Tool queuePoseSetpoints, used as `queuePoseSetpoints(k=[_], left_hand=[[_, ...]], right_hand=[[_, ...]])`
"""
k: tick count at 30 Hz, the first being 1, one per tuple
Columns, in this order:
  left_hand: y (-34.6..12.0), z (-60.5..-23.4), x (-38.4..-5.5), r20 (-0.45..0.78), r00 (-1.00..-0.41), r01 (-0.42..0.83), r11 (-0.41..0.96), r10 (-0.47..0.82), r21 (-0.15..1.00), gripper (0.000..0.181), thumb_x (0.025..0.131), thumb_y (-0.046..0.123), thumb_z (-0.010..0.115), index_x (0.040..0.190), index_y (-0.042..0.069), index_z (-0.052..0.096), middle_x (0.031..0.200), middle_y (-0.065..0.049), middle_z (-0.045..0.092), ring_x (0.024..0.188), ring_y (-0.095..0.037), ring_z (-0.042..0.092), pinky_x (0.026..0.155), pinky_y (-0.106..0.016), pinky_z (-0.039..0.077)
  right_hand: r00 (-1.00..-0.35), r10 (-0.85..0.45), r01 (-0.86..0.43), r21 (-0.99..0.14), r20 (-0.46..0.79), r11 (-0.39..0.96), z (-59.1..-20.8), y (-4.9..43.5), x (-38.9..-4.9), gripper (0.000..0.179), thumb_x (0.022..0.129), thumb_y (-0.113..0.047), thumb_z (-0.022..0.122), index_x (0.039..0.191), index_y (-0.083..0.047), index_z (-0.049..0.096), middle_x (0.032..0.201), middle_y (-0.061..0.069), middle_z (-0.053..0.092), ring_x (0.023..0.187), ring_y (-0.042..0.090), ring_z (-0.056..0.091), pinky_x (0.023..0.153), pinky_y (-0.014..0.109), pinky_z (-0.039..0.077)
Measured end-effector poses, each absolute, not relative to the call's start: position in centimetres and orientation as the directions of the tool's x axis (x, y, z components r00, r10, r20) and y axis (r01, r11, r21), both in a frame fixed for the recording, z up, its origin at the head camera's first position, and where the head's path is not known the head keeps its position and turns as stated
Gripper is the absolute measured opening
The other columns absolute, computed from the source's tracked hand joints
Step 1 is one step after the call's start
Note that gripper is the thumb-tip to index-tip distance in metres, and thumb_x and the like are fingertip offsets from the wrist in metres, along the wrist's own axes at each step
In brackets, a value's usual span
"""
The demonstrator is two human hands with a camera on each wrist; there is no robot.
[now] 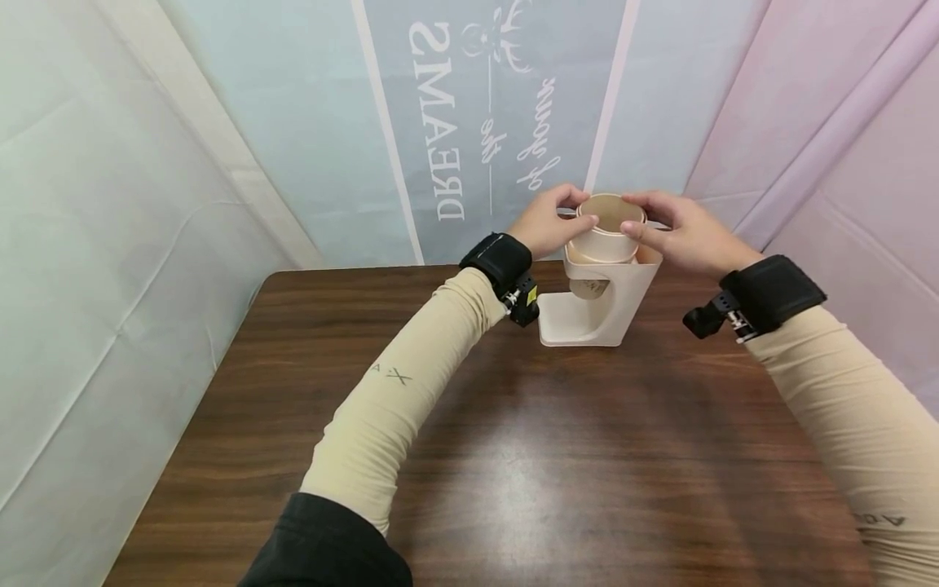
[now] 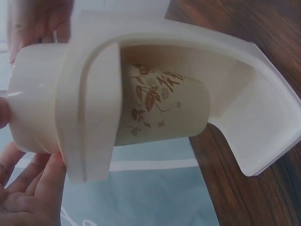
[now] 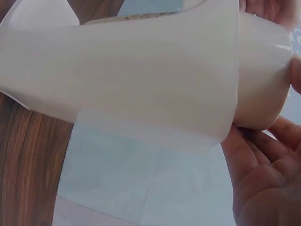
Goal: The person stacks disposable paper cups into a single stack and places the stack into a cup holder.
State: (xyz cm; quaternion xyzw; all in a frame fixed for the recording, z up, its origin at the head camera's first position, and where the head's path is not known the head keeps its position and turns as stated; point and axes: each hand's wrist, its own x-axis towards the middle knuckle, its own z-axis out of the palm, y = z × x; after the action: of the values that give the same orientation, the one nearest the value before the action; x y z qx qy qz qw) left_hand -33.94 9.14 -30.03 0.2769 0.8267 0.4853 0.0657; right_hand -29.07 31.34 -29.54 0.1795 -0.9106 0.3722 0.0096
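A cream cup (image 1: 606,244) sits upright in the top of a white curved stand (image 1: 625,297), its upper part standing above the stand's ring. My left hand (image 1: 546,223) holds the cup's rim from the left, thumb at the near side and fingers farther back. On the other side my right hand (image 1: 697,235) grips the same rim between thumb and fingers. Below the ring, in the left wrist view, the cup's lower part (image 2: 162,108) shows a brown leaf print. Whether several cups are nested there, I cannot tell.
The stand's flat foot rests on a dark wooden table (image 1: 469,456), near its back edge. Behind the table hangs a pale blue cloth (image 1: 293,122) with white lettering. Whitish cloth (image 1: 95,244) hangs at the left, pinkish cloth (image 1: 866,204) at the right.
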Motion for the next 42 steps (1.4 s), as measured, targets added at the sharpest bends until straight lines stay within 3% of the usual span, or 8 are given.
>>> queuePoseSetpoints(k=[9,20,27,36,42], left_hand=[[9.4,-29.7,-33.9,0.196,-0.833,0.428,0.376,0.518,0.822,0.023,0.100,0.015,0.062,0.118,0.001,0.061,0.140,-0.011,0.059,0.125,-0.021,0.057,0.093,-0.020,0.048],[10.0,-29.3,-33.7,0.163,-0.844,0.424,0.451,0.510,0.785,0.029,0.101,0.019,0.059,0.126,0.004,0.061,0.136,-0.008,0.061,0.126,-0.017,0.056,0.093,-0.013,0.044],[9.8,-30.1,-33.4,0.148,-0.840,0.438,0.492,0.522,0.752,0.032,0.104,0.020,0.056,0.131,0.005,0.059,0.140,-0.008,0.059,0.129,-0.018,0.055,0.098,-0.016,0.045],[10.0,-29.7,-33.7,0.189,-0.826,0.488,0.506,0.530,0.711,0.025,0.103,0.021,0.054,0.123,0.007,0.061,0.137,-0.006,0.061,0.127,-0.016,0.057,0.099,-0.015,0.045],[9.6,-29.9,-33.6,0.184,-0.831,0.460,0.463,0.525,0.757,0.032,0.103,0.020,0.057,0.131,0.005,0.059,0.137,-0.008,0.060,0.129,-0.017,0.055,0.099,-0.016,0.045]], right_hand=[[-0.933,-0.334,-0.346,-0.585,0.134,0.734,-29.1,31.7,-29.1,0.063,0.107,-0.034,0.053,0.155,0.004,0.035,0.153,0.033,0.038,0.141,0.051,0.035,0.112,0.067,0.029],[-0.937,-0.334,-0.339,-0.489,0.100,0.804,-28.9,32.0,-29.1,0.066,0.108,-0.040,0.048,0.157,0.001,0.032,0.153,0.033,0.038,0.137,0.051,0.040,0.109,0.067,0.033],[-0.928,-0.371,-0.356,-0.392,0.038,0.848,-28.8,31.5,-29.0,0.066,0.109,-0.040,0.044,0.157,0.003,0.029,0.147,0.035,0.044,0.128,0.049,0.048,0.103,0.065,0.039],[-0.921,-0.389,-0.370,-0.367,0.023,0.854,-27.6,31.5,-29.0,0.064,0.110,-0.037,0.042,0.156,0.005,0.029,0.143,0.036,0.047,0.127,0.049,0.049,0.103,0.065,0.039],[-0.921,-0.388,-0.361,-0.378,0.005,0.852,-27.7,31.3,-29.0,0.067,0.110,-0.038,0.043,0.158,0.005,0.025,0.149,0.036,0.041,0.133,0.051,0.043,0.107,0.066,0.035]])
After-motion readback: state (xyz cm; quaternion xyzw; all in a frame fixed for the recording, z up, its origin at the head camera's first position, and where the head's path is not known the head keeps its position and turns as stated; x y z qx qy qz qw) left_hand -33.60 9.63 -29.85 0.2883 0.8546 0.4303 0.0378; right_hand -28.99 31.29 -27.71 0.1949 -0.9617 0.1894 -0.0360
